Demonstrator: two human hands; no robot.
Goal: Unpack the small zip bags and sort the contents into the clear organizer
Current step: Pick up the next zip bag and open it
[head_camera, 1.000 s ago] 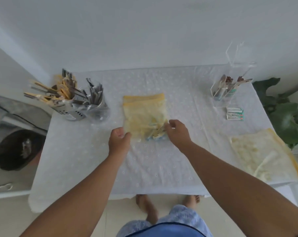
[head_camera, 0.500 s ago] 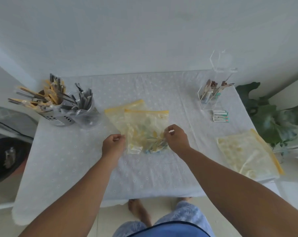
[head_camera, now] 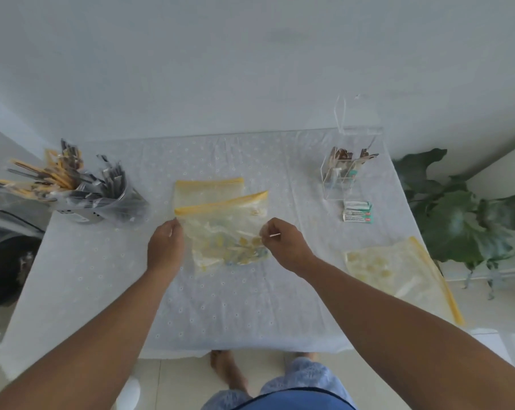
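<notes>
A clear zip bag (head_camera: 223, 229) with a yellow zip strip is lifted at the table's middle, small yellow and blue packets bunched in its lower part. My left hand (head_camera: 164, 247) pinches its left edge and my right hand (head_camera: 283, 244) pinches its right edge. Behind it a second yellow-topped zip bag (head_camera: 206, 187) lies flat. The clear organizer (head_camera: 343, 176) stands at the back right with several brown and teal sachets upright in its compartments. A few white and teal sachets (head_camera: 357, 211) lie stacked in front of it.
Another zip bag (head_camera: 398, 270) lies flat by the table's right front edge. A metal cutlery holder and a clear cup (head_camera: 96, 196) full of utensils stand at the back left. A leafy plant (head_camera: 457, 220) is beyond the right edge. The white tablecloth (head_camera: 220, 306) covers the table.
Both hands took one bag off the stack and lifted it toward me, so the bag beneath now shows behind it. The contents slid to the held bag's lower part.
</notes>
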